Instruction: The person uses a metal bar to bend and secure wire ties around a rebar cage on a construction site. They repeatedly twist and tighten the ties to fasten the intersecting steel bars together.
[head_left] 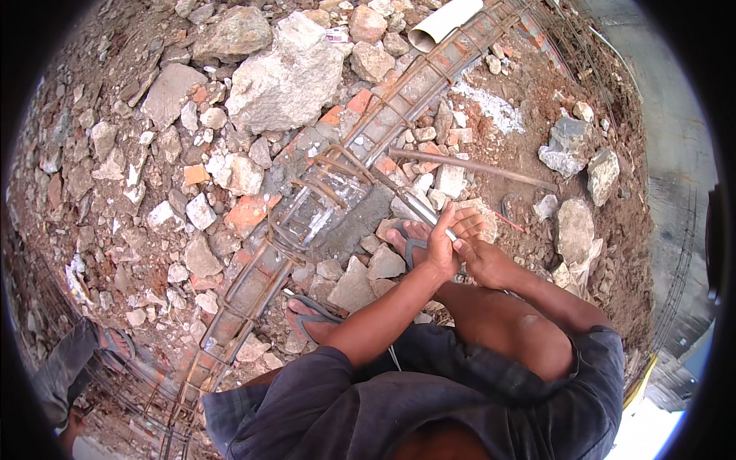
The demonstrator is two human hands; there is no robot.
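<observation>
A slim silver metal bar (418, 205) slants from the rebar cage (399, 97) down to my hands. My right hand (488, 264) is closed around its near end, thumb along it. Against the bar rests my left hand (441, 244), its fingers stretched out to the right, not wrapped round it. The bar's far tip meets bent rusty rebar hoops (330, 172) over a patch of wet grey mortar (353, 218). Whether the tip hooks onto a hoop cannot be made out. My sandalled feet (314, 318) are beside the cage.
A rusty loose rod (471, 168) lies right of the cage. A large pale boulder (287, 77) and a white pipe (445, 24) are beyond it. Broken stones and bricks cover the soil. Another person's leg (65, 368) is at lower left; a grey concrete surface (678, 130) runs along the right.
</observation>
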